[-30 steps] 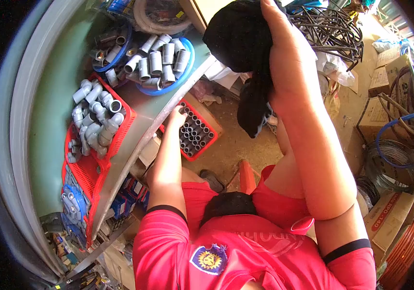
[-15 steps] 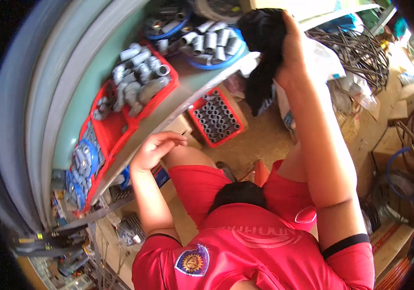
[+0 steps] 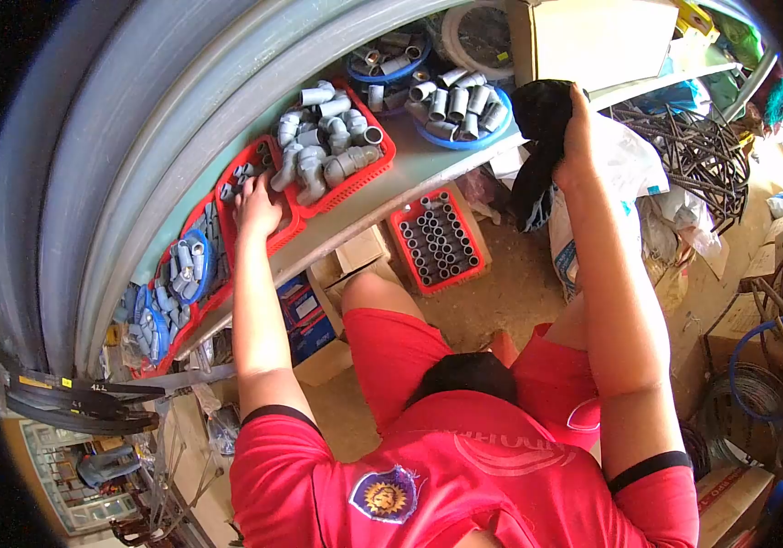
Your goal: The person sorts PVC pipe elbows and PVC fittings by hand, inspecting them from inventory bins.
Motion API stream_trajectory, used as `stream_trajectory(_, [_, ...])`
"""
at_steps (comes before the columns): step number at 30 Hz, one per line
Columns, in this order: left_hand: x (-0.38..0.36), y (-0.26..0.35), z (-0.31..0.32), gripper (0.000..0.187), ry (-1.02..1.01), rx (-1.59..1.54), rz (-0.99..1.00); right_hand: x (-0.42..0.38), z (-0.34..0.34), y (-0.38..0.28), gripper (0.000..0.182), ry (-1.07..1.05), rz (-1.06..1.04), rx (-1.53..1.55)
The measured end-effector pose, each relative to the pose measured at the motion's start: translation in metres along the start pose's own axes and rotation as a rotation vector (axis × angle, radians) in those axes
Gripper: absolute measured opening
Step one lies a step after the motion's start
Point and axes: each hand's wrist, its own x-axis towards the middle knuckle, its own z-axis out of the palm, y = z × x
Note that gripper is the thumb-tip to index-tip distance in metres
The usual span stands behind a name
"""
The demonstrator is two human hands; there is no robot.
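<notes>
My left hand (image 3: pixel 255 206) rests inside a red basket (image 3: pixel 227 196) on the shelf (image 3: pixel 409 173), fingers spread over small grey fittings. Just to its right stands another red basket (image 3: pixel 382 155) piled with grey pipe elbows (image 3: pixel 327 151). My right hand (image 3: pixel 578 137) is raised at the shelf's right end and grips a black cloth (image 3: pixel 537 128) that hangs down past the shelf edge. A blue tray (image 3: pixel 464 142) of grey pipe couplings lies beside the cloth.
A red crate of dark pipe pieces (image 3: pixel 437 242) sits on the floor under the shelf, next to cardboard boxes (image 3: pixel 355 256). A large box (image 3: pixel 592 36) stands on the shelf. Bent metal rods (image 3: pixel 693 155), plastic bags and blue hose (image 3: pixel 775 338) crowd the right.
My left hand rose from below the shelf edge into the left red basket. The view swung, so the shelf sits higher in the frame. My right hand still holds the black cloth.
</notes>
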Motion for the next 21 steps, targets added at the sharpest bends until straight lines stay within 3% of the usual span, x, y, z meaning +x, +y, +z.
stream_trajectory(5, [0.005, 0.026, -0.002, 0.075, 0.06, 0.129, -0.134, 0.004, 0.003, 0.001, 0.053, -0.004, -0.023, -0.01])
stream_trajectory(8, [0.021, 0.021, 0.006, 0.077, -0.045, 0.027, -0.231, 0.0, 0.005, 0.002, 0.053, -0.057, -0.026, -0.008])
stream_trajectory(11, [0.034, 0.014, 0.009, 0.073, -0.138, -0.033, -0.198, -0.002, 0.009, 0.002, 0.051, -0.074, 0.009, -0.011])
stream_trajectory(15, [0.036, 0.015, 0.003, 0.065, -0.086, -0.112, -0.17, 0.005, 0.012, 0.008, 0.063, -0.077, 0.023, -0.018])
stream_trajectory(21, [0.047, -0.014, 0.018, 0.055, 0.069, -0.212, -0.083, 0.011, 0.016, 0.015, 0.063, -0.104, 0.034, -0.039])
